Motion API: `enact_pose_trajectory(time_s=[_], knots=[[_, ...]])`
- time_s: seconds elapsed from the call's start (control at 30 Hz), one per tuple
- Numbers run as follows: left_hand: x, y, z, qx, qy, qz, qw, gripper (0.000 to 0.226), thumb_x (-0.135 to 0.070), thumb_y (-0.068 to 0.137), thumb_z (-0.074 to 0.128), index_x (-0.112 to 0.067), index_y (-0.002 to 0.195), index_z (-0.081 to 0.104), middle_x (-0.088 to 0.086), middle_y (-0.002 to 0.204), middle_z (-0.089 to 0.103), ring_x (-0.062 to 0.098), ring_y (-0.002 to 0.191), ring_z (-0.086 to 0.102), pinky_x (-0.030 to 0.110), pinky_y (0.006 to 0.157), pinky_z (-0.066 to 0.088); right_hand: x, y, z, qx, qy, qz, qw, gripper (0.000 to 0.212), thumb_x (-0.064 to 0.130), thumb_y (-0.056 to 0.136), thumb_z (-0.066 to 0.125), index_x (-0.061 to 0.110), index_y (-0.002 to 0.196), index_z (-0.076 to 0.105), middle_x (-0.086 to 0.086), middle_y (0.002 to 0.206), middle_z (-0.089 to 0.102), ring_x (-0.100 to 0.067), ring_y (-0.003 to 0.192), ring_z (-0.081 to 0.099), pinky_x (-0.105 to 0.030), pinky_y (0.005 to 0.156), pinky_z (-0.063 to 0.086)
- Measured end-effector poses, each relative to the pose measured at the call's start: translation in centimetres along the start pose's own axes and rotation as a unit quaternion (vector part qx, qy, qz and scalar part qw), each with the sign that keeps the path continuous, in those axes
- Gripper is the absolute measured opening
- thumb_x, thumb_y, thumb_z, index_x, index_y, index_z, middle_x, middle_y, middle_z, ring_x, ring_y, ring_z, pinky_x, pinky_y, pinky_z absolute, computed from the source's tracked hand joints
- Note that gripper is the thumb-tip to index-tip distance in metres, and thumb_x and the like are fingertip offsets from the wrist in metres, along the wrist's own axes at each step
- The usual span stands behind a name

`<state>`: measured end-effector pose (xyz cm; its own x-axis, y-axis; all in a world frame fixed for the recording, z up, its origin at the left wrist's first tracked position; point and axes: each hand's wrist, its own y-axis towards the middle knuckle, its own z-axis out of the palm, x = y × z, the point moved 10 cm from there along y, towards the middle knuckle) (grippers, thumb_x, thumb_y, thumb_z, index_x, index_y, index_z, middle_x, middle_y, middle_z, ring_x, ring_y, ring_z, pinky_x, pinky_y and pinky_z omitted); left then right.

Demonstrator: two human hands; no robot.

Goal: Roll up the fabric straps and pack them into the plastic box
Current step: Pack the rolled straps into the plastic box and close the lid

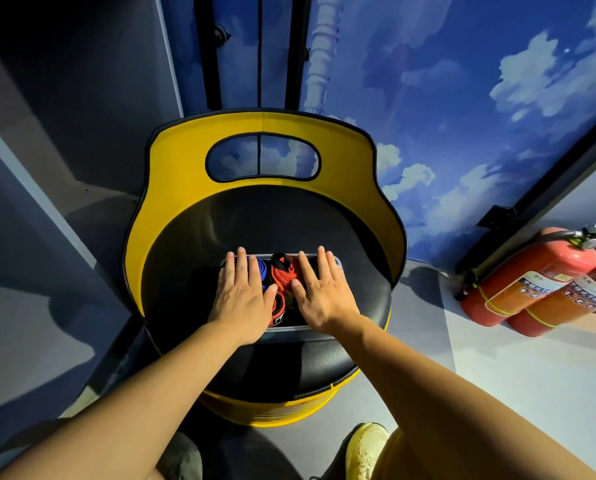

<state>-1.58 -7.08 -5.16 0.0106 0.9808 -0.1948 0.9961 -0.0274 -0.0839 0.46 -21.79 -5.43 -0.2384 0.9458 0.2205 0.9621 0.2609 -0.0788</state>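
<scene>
The box [319,330] sits on the black seat [324,223] of a yellow chair [178,188]. Both hands lie flat on top of the box, palms down. The left hand [244,299] has its fingers straight and a little spread, and it covers the left side of the box. The right hand [324,296] is flat too, with fingers straight and spread, and it covers the right side of the box. Neither hand holds anything; they just press down. Between the hands you can see rolled straps inside the box: a red strap [282,277] in the middle and a blue strap [262,271] just left of it. 2 red fire extinguishers [532,285] lie on the floor, far right of the box.
</scene>
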Motion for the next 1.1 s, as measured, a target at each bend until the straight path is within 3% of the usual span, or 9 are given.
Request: enact_pose_trajectory(time_s=[0.17, 0.37, 0.53, 0.63, 0.7, 0.77, 0.87, 0.97, 1.1], knots=[[0.7, -0.4, -1.3, -0.013, -0.11, 0.001, 0.994, 0.073, -0.05, 0.105, 0.03, -0.008, 0.16, 0.009, 0.008, 0.168, -0.008, 0.026, 0.154, -0.012, 0.04, 0.124, -0.001, 0.0, -1.3, -1.2, -0.025, 0.053, -0.017, 0.998, 0.068, 0.052, 0.105, 0.028, 0.021, 0.161, 0.004, -0.013, 0.168, 0.001, -0.028, 0.155, -0.006, -0.042, 0.126, 0.001], [4.4, -1.7, -3.8, -0.083, -0.241, -0.089, 0.963, 0.051, -0.032, 0.098, 0.058, -0.01, 0.143, 0.047, 0.011, 0.159, 0.03, 0.029, 0.147, 0.029, 0.041, 0.121, 0.025, -2.8, -2.8, -3.5, -0.069, 0.114, 0.025, 0.991, 0.064, 0.039, 0.101, 0.049, 0.009, 0.154, 0.029, -0.013, 0.157, 0.035, -0.032, 0.145, 0.032, -0.043, 0.118, 0.029], [8.0, -4.1, -2.6, -0.082, -0.438, -0.262, 0.856, 0.046, -0.032, 0.094, 0.063, -0.013, 0.135, 0.055, 0.011, 0.134, 0.06, 0.031, 0.119, 0.059, 0.041, 0.101, 0.049, -6.3, -4.3, -3.6, -0.027, 0.24, 0.174, 0.955, 0.046, 0.03, 0.101, 0.049, 0.009, 0.142, 0.046, -0.016, 0.143, 0.051, -0.033, 0.133, 0.047, -0.035, 0.107, 0.037], [8.8, -5.2, 0.0, -0.042, -0.558, -0.331, 0.76, 0.031, -0.043, 0.091, 0.062, -0.018, 0.107, 0.07, 0.012, 0.114, 0.071, 0.034, 0.103, 0.067, 0.051, 0.09, 0.057, -7.6, -4.8, -1.9, 0.013, 0.335, 0.24, 0.911, 0.036, 0.031, 0.091, 0.048, 0.006, 0.11, 0.066, -0.011, 0.099, 0.07, -0.031, 0.097, 0.066, -0.038, 0.086, 0.052], [8.2, -5.9, 0.9, -0.015, -0.617, -0.345, 0.707, 0.03, -0.044, 0.091, 0.059, -0.018, 0.1, 0.072, 0.008, 0.106, 0.073, 0.029, 0.098, 0.068, 0.044, 0.086, 0.057, -7.9, -4.8, -0.7, 0.02, 0.414, 0.26, 0.872, 0.032, 0.03, 0.085, 0.049, 0.006, 0.094, 0.067, -0.005, 0.078, 0.064, -0.027, 0.08, 0.061, -0.035, 0.07, 0.044], [7.2, -6.0, 1.2, 0.002, -0.655, -0.332, 0.679, 0.029, -0.04, 0.097, 0.054, -0.017, 0.105, 0.07, 0.002, 0.103, 0.072, 0.022, 0.094, 0.066, 0.033, 0.079, 0.05, -7.6, -4.6, -0.3, 0.031, 0.46, 0.26, 0.849, 0.019, 0.023, 0.091, 0.049, 0.011, 0.087, 0.063, -0.004, 0.076, 0.06, -0.022, 0.075, 0.056, -0.032, 0.066, 0.039], [6.4, -5.5, 1.2, 0.018, -0.682, -0.311, 0.662, 0.03, -0.039, 0.104, 0.043, -0.02, 0.111, 0.064, -0.002, 0.103, 0.068, 0.016, 0.097, 0.062, 0.033, 0.084, 0.044, -7.6, -4.1, 0.2, 0.039, 0.511, 0.264, 0.817, 0.018, 0.017, 0.098, 0.047, 0.014, 0.088, 0.062, -0.001, 0.076, 0.059, -0.015, 0.071, 0.053, -0.029, 0.065, 0.038], [6.3, -4.5, 0.6, 0.012, -0.698, -0.295, 0.653, 0.036, -0.038, 0.107, 0.034, -0.02, 0.096, 0.063, -0.006, 0.095, 0.064, 0.012, 0.095, 0.059, 0.035, 0.097, 0.038, -7.8, -2.9, 0.7, 0.031, 0.549, 0.266, 0.792, 0.022, 0.018, 0.101, 0.046, 0.021, 0.083, 0.059, 0.007, 0.072, 0.055, -0.008, 0.067, 0.048, -0.023, 0.059, 0.034], [6.4, -2.8, 0.3, 0.013, -0.706, -0.287, 0.647, 0.047, -0.041, 0.108, 0.03, -0.013, 0.127, 0.062, 0.0, 0.114, 0.063, 0.016, 0.112, 0.054, 0.036, 0.107, 0.035, -7.9, -0.7, 0.9, 0.027, 0.567, 0.266, 0.779, 0.012, 0.031, 0.094, 0.05, 0.023, 0.096, 0.057, 0.005, 0.095, 0.06, -0.009, 0.084, 0.052, -0.023, 0.072, 0.038]])
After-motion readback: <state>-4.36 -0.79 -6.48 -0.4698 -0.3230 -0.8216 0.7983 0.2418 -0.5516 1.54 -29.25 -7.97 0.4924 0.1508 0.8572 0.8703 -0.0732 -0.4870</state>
